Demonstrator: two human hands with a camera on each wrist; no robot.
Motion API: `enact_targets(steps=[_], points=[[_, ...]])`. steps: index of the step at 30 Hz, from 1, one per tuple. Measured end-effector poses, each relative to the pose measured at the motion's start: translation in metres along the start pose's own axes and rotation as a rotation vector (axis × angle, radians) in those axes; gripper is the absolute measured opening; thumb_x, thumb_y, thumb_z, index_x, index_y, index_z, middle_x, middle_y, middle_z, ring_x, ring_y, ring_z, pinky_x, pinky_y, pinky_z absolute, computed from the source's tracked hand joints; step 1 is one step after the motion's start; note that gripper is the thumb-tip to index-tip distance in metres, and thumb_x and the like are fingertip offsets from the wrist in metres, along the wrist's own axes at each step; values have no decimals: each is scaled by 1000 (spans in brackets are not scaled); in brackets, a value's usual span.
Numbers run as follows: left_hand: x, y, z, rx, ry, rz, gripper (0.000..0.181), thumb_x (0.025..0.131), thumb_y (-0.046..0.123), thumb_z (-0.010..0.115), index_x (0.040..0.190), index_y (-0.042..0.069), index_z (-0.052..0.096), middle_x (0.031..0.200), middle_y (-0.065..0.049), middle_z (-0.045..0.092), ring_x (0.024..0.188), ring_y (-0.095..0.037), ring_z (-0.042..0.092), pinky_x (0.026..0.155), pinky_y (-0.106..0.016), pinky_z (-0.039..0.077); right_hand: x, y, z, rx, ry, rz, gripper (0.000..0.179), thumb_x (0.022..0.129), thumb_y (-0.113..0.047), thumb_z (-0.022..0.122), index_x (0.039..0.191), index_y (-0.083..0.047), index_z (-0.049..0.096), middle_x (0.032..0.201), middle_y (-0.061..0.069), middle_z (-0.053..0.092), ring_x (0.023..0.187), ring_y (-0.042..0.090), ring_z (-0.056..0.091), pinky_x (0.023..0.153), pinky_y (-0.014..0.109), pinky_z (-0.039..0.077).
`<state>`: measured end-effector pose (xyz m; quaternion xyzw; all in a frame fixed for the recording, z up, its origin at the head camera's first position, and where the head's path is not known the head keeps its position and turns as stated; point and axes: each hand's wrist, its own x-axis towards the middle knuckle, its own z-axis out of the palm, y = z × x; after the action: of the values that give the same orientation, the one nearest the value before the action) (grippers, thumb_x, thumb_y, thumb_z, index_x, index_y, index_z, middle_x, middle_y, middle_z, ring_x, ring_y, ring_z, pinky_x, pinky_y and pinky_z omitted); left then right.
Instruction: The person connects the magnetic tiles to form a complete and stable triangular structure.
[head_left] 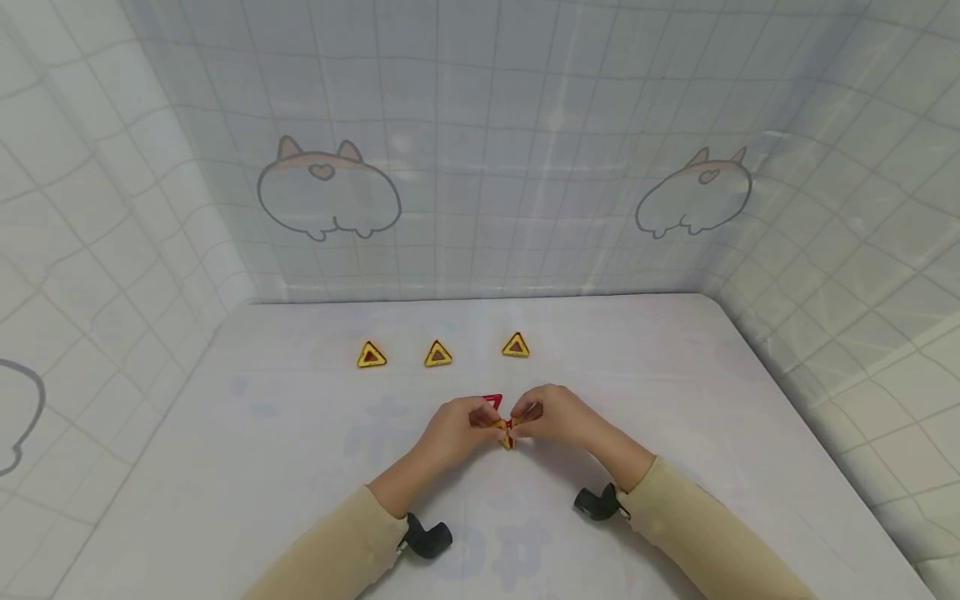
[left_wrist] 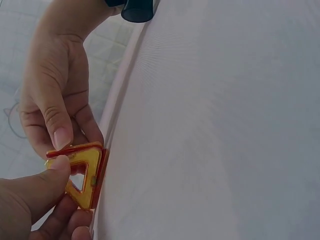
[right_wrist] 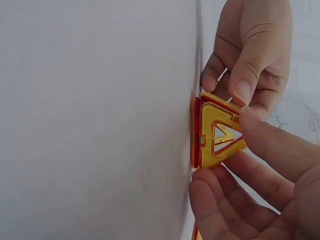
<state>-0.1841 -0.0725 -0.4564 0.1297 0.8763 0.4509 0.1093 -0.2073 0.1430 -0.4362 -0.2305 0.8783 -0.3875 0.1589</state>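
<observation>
My left hand [head_left: 459,429] and right hand [head_left: 553,415] meet at a small cluster of magnetic triangle tiles on the table. In the left wrist view, my left thumb and fingers pinch a yellow triangle tile [left_wrist: 89,185] with an open centre. My right fingertips hold another yellow tile [right_wrist: 206,155], as the right wrist view shows. The two tiles stand tilted over a red tile [right_wrist: 195,132] at their base, their upper parts close together. Fingers hide part of the cluster. Just beyond the left fingertips lies a red triangle tile [head_left: 492,401], partly covered.
Three yellow triangle tiles lie in a row farther back: left tile [head_left: 371,356], middle tile [head_left: 438,354] and right tile [head_left: 516,345]. The white table [head_left: 300,467] is bordered by tile-patterned curtains [head_left: 480,167] at the back and sides. A dark camera hangs from each sleeve.
</observation>
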Motion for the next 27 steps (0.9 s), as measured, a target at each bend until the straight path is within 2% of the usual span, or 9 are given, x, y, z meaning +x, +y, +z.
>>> enact_targets(steps=[4, 12, 17, 22, 27], points=[[1, -1, 1, -3, -18, -26, 17, 84, 23, 82, 94, 15, 70, 87, 7, 67, 84, -11, 62, 82, -34, 52, 1, 1, 1, 15, -8, 19, 18, 80, -17, 85, 94, -10, 75, 87, -5, 71, 77, 9, 65, 66, 26, 54], [-2, -1, -2, 46, -39, 13, 16, 84, 16, 82, 93, 14, 70, 84, 7, 66, 79, -9, 61, 75, -29, 52, 1, 3, 1, 38, -26, 17, 19, 82, -15, 84, 98, -10, 75, 92, -3, 70, 81, 10, 68, 68, 26, 55], [-2, 0, -7, 46, -54, 23, 14, 85, 13, 80, 95, 13, 70, 87, 6, 68, 82, -10, 63, 78, -32, 53, -1, 2, 1, 38, -15, 51, 22, 82, -13, 83, 101, -9, 74, 93, -2, 71, 83, 11, 68, 69, 27, 56], [2, 1, -14, 81, 16, -49, 13, 89, 16, 77, 99, 15, 69, 93, 6, 66, 89, -14, 62, 83, -36, 53, 0, -1, 5, -25, 11, 111, 33, 78, -23, 87, 105, -10, 71, 91, -4, 67, 83, 12, 62, 74, 29, 54], [12, -1, -15, 127, 90, -86, 18, 88, 19, 78, 104, 16, 70, 102, -1, 62, 97, -20, 57, 90, -41, 50, 0, -4, 8, -69, 16, 125, 32, 78, -23, 88, 103, -10, 72, 88, -5, 65, 83, 12, 59, 78, 31, 52]])
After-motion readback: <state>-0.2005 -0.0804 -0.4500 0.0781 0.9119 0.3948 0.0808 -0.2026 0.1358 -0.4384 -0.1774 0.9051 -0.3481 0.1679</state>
